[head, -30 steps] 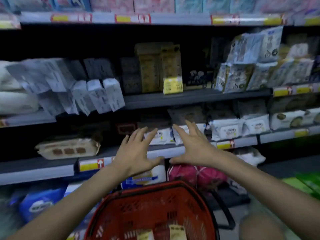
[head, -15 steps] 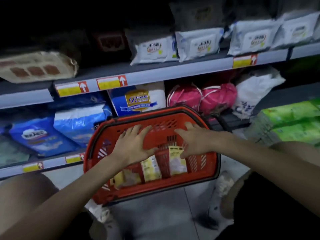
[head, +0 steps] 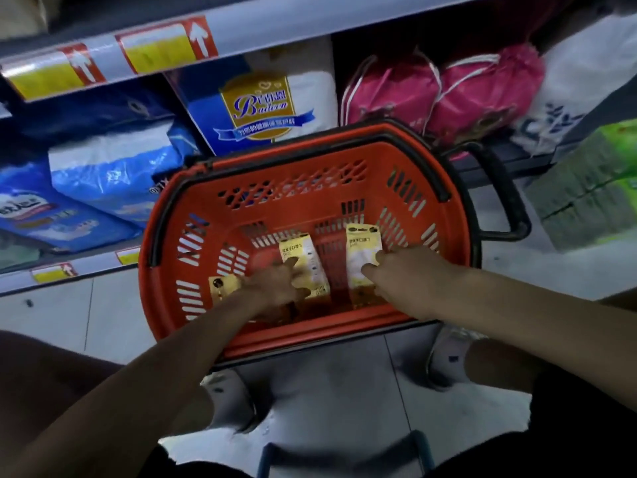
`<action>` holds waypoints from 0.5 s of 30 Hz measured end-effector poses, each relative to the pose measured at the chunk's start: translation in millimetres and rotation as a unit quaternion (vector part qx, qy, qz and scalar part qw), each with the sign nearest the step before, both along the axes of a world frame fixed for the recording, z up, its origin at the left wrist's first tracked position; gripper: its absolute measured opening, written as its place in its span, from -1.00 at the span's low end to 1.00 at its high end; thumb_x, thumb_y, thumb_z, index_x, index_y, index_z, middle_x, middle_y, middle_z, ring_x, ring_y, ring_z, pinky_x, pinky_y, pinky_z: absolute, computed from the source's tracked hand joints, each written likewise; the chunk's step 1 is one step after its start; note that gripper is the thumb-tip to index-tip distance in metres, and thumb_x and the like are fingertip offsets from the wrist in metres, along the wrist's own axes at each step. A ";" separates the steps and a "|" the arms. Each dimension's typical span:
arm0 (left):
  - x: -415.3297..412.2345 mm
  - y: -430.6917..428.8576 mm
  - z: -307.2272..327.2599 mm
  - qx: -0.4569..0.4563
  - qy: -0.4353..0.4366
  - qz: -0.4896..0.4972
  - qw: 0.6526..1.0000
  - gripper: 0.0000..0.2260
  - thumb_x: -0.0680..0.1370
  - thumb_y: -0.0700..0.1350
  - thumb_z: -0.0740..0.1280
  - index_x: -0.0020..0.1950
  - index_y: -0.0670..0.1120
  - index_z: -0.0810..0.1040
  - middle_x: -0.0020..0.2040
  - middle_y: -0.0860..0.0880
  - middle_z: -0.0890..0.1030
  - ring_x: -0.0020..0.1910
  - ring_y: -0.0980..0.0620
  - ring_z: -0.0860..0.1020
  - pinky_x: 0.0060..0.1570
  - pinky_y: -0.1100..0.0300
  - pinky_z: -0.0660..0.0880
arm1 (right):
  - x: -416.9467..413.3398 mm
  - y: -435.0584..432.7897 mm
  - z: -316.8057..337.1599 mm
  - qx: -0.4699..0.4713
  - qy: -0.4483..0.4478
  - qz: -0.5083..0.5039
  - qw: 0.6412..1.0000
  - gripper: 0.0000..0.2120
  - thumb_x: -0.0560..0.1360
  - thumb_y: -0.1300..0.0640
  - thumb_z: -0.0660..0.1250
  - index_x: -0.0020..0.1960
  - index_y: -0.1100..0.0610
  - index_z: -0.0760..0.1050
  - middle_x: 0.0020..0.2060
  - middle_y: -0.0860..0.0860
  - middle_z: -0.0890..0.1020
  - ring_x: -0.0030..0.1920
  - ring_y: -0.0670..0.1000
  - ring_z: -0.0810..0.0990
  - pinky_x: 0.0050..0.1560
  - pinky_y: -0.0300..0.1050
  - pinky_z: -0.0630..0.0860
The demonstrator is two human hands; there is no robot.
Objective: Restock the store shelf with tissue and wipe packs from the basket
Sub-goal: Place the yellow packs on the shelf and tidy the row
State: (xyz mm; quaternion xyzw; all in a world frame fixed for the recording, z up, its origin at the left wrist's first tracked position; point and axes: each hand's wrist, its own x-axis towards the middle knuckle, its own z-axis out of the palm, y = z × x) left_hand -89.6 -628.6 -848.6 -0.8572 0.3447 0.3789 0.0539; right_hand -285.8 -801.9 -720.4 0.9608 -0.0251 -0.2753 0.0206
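— What are the hands doing down there?

— Both are inside the red basket (head: 310,188), which sits on the floor in front of the low shelf (head: 241,27). The left hand (head: 279,288) lies on the middle pack (head: 306,267), fingers loosely spread over its lower half. It is touching the pack, but I cannot tell whether it has actually gripped it.

— And the right?

— The right hand (head: 403,270) rests on the right pack (head: 362,257), thumb across the front and fingers along its right edge (a half-open pinch, not a fist). The pack lies flat on the basket floor.

— Any more packs?

— A third pack (head: 222,286) lies at the left, partly hidden by the left wrist.

— How are the arms held?

— Both forearms reach forward and down over the near rim, almost parallel, palms down.
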 end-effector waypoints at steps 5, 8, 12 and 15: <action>15.9 -14.4 -57.1 -0.008 0.046 0.115 0.992 -0.02 0.49 0.17 0.52 0.66 -0.18 0.02 0.36 -0.15 0.57 0.15 -0.12 0.61 0.14 0.07 0.57 | 2.8 3.4 6.2 -0.013 0.027 0.026 0.999 -0.68 0.60 0.26 0.20 0.34 0.10 0.41 0.15 0.10 0.56 0.12 0.19 0.60 -0.14 -0.03 0.34; 22.6 -22.0 -77.8 -0.007 0.060 0.217 0.974 -0.01 0.41 0.27 0.54 0.64 -0.16 0.16 0.42 -0.11 0.51 0.24 -0.16 0.60 0.09 0.08 0.58 | 10.8 3.1 6.3 -0.016 0.025 0.025 0.999 -0.65 0.61 0.27 0.20 0.37 0.10 0.44 0.20 0.11 0.57 0.16 0.19 0.59 -0.12 -0.04 0.31; 20.5 -39.5 -92.6 -0.021 0.081 0.328 0.941 -0.11 0.36 0.25 0.61 0.56 -0.13 0.40 0.50 -0.14 0.48 0.41 -0.18 0.52 0.35 -0.03 0.52 | 17.8 3.0 4.1 -0.031 0.044 0.045 0.998 -0.65 0.63 0.29 0.18 0.39 0.16 0.45 0.22 0.15 0.56 0.21 0.19 0.57 -0.08 -0.03 0.28; 17.6 -51.3 -95.3 -0.010 0.097 0.353 0.931 -0.04 0.44 0.16 0.60 0.65 -0.20 0.21 0.61 -0.16 0.32 0.52 -0.21 0.39 0.42 -0.01 0.44 | 19.0 2.2 5.8 -0.027 0.039 0.055 0.997 -0.62 0.63 0.29 0.20 0.43 0.18 0.40 0.22 0.17 0.55 0.21 0.22 0.56 -0.08 0.01 0.26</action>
